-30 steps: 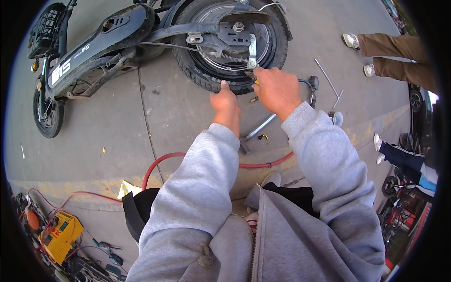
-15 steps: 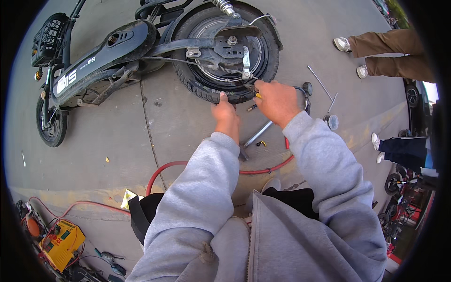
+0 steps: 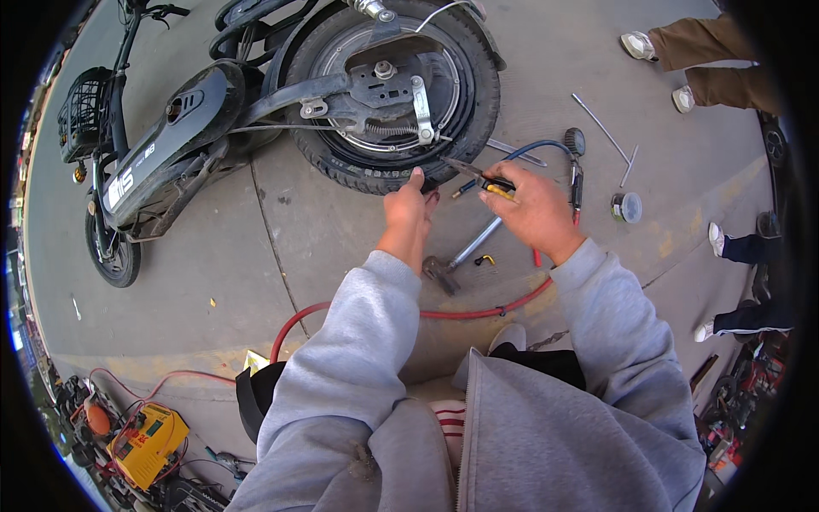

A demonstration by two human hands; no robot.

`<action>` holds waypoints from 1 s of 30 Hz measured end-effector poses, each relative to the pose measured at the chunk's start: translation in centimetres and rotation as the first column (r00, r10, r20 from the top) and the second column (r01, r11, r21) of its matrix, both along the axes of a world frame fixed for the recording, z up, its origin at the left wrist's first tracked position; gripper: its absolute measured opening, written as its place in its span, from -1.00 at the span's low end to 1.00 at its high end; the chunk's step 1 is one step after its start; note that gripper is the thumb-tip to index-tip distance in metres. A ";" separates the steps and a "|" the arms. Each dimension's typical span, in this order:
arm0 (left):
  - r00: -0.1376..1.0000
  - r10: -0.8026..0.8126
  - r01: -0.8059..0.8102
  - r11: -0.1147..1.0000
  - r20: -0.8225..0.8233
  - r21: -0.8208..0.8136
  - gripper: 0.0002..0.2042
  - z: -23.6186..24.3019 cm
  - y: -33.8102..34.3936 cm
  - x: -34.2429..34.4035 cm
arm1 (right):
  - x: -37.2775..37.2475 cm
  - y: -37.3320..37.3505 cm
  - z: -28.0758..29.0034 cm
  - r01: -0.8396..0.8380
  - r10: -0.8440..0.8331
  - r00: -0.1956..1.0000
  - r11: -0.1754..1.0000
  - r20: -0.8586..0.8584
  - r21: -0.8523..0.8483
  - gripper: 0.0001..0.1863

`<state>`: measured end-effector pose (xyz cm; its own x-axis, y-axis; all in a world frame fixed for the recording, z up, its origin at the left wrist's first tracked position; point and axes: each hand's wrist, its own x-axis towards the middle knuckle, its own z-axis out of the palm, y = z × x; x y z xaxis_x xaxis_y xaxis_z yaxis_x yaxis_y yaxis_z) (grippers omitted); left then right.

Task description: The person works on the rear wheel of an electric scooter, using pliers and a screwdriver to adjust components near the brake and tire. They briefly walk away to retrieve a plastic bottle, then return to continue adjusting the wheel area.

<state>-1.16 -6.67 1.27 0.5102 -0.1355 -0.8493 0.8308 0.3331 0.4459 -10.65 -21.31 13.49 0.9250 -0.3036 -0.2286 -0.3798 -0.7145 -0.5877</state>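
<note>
An electric scooter [image 3: 183, 141] lies on its side, its rear wheel toward me. My left hand [image 3: 407, 218] is closed on the near edge of the rear tyre [image 3: 337, 166], thumb on the sidewall and the other fingers mostly hidden beneath. In my right hand [image 3: 539, 209] is a pair of pliers [image 3: 492, 183] with black and yellow handles. Its narrow jaws point left, with their tips at the tyre's edge close to the rim. Whether the jaws pinch anything is too small to tell. A silver brake lever [image 3: 421, 111] sits on the hub above the jaws.
Near my hands lie a hammer [image 3: 471, 247], a small black-and-yellow piece [image 3: 484, 260], a pressure gauge [image 3: 574, 142] on a hose, a T-shaped wrench [image 3: 607, 136] and a round tin [image 3: 627, 207]. A red hose [image 3: 461, 315] crosses before me. People stand at right; a yellow machine [image 3: 147, 445] is lower left.
My right hand has drawn back to the right from the tyre's edge, bringing the pliers into clear sight. My left hand stays on the tyre. The whole view has shifted slightly.
</note>
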 end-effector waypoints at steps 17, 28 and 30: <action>0.996 -0.090 0.090 0.996 0.011 0.010 -0.66 0.2 0.6 0.9 | -0.3 -3.3 -2.8 -0.145 0.161 0.969 0.985 0.190 -0.097 -0.73; 0.990 -0.128 0.135 0.981 -0.062 0.136 -0.62 2.0 -0.2 1.3 | -8.4 -11.6 -12.3 0.282 -0.298 0.940 0.953 0.164 0.112 -0.65; 0.988 -0.125 0.139 0.979 -0.094 0.151 -0.57 1.9 -0.3 1.6 | -9.2 -11.2 -14.4 0.268 -0.304 0.920 0.949 0.248 0.167 -0.65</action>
<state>0.39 -6.93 3.22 0.4231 -0.0584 -0.9042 0.8992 0.1494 0.4111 -19.84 -32.55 -0.89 0.8350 -0.5488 -0.0396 -0.3726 -0.5111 -0.7745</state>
